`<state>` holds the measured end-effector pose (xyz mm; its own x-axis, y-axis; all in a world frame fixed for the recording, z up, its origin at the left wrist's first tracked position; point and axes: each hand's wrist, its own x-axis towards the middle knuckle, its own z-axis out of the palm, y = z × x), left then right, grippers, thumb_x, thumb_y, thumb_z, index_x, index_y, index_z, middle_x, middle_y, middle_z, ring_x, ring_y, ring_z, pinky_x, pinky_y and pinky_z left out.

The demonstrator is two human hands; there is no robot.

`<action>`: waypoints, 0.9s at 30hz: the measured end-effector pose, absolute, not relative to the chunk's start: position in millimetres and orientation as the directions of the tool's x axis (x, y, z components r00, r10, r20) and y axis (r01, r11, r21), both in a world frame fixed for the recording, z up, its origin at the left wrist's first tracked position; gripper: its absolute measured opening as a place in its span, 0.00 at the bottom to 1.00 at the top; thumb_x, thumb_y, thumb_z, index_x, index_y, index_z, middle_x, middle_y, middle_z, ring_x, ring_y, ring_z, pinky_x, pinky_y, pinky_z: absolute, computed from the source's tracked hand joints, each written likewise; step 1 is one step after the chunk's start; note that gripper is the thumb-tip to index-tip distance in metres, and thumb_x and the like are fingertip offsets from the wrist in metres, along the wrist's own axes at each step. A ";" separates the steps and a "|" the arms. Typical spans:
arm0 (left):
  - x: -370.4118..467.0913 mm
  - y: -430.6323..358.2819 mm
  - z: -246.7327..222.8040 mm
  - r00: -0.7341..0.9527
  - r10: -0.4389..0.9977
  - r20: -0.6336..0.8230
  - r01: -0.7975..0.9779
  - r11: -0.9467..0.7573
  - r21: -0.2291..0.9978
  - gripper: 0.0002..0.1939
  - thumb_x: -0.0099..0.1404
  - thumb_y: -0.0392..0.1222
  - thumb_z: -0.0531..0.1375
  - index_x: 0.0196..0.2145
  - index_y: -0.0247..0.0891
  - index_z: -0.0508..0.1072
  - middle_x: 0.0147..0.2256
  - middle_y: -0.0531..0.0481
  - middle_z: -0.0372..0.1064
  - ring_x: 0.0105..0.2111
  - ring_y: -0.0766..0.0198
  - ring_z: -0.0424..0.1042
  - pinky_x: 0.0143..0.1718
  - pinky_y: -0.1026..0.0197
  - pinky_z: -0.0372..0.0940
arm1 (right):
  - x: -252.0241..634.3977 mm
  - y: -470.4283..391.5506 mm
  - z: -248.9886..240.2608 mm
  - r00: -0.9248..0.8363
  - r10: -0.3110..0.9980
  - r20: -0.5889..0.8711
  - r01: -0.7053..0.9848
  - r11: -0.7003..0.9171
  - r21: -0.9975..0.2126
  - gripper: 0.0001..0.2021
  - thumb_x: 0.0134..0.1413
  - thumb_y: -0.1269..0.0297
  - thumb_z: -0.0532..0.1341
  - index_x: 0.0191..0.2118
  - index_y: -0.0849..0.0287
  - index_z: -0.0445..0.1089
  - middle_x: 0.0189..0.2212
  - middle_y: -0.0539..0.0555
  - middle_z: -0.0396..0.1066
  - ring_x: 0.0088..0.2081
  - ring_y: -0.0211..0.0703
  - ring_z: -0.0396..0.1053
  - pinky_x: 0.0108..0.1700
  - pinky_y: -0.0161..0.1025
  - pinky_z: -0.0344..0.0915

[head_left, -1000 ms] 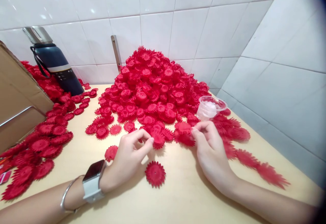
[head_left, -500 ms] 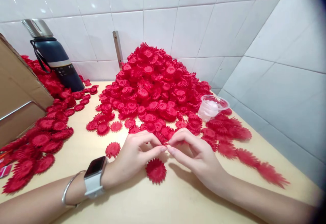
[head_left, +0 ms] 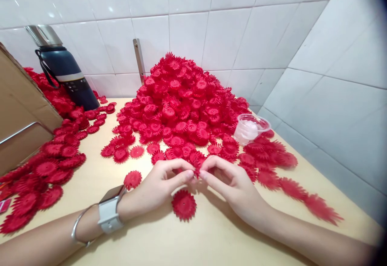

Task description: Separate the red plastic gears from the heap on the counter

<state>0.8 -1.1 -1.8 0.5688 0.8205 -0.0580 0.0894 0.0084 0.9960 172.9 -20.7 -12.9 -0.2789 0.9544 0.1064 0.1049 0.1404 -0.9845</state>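
My left hand (head_left: 166,179) and my right hand (head_left: 234,185) meet at the fingertips, low over the table. Thumb and forefinger are pinched on each side of a red toothed-edge flower disc (head_left: 196,164), which the fingers partly cover. Just below the fingertips lies a darker red flower disc (head_left: 184,205), flat, with a small hole in its centre. Another red flower disc (head_left: 132,179) rests left of my left hand. Behind both hands rises a big heap of red flower discs (head_left: 181,104). On the left wrist are a watch (head_left: 110,209) and a bangle (head_left: 79,225).
A clear plastic cup (head_left: 248,131) stands right of the heap, with a line of red stacked discs (head_left: 294,187) trailing forward. At left are more red discs (head_left: 54,165), a dark blue flask (head_left: 68,74) and a cardboard box (head_left: 24,113). Tiled walls (head_left: 190,36) close the back and right.
Both hands stay together at nearly the same place, with the left wrist turned slightly. More red now shows between the fingertips. The view has shifted a little.
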 end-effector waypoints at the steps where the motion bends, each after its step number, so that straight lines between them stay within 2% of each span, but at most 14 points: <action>1: 1.0 -1.2 -1.4 0.568 0.821 -0.058 0.100 0.001 0.995 0.08 0.63 0.39 0.54 0.30 0.35 0.71 0.28 0.50 0.69 0.31 0.65 0.68 0.36 0.63 0.63 | 172.9 -20.9 -12.8 -0.277 0.956 0.101 0.092 0.131 -0.987 0.06 0.54 0.66 0.56 0.27 0.59 0.63 0.24 0.47 0.65 0.28 0.35 0.64 0.32 0.32 0.61; 10: -0.9 -1.3 -1.3 0.513 0.858 -0.035 0.134 -0.040 0.990 0.07 0.60 0.36 0.56 0.27 0.35 0.72 0.26 0.51 0.71 0.29 0.66 0.69 0.34 0.65 0.63 | 173.5 -20.2 -13.6 -0.314 0.945 0.094 0.100 0.131 -0.986 0.04 0.49 0.67 0.59 0.28 0.60 0.63 0.27 0.49 0.63 0.29 0.38 0.64 0.33 0.36 0.62; 15: -1.8 -0.1 -1.7 0.502 0.864 -0.035 0.172 -0.061 0.983 0.06 0.59 0.34 0.57 0.27 0.35 0.73 0.27 0.51 0.71 0.30 0.66 0.70 0.34 0.66 0.63 | 174.3 -20.0 -14.6 -0.307 0.947 0.095 0.120 0.137 -0.983 0.03 0.50 0.68 0.57 0.28 0.60 0.64 0.27 0.50 0.64 0.30 0.39 0.64 0.33 0.37 0.61; 27: -2.6 -1.2 0.8 0.464 0.886 0.001 0.225 -0.119 0.967 0.06 0.57 0.33 0.58 0.25 0.35 0.74 0.26 0.52 0.70 0.28 0.67 0.69 0.31 0.67 0.62 | 174.3 -19.5 -13.5 -0.304 0.949 0.082 0.091 0.115 -0.989 0.03 0.48 0.69 0.58 0.26 0.60 0.63 0.25 0.50 0.63 0.28 0.38 0.63 0.31 0.36 0.61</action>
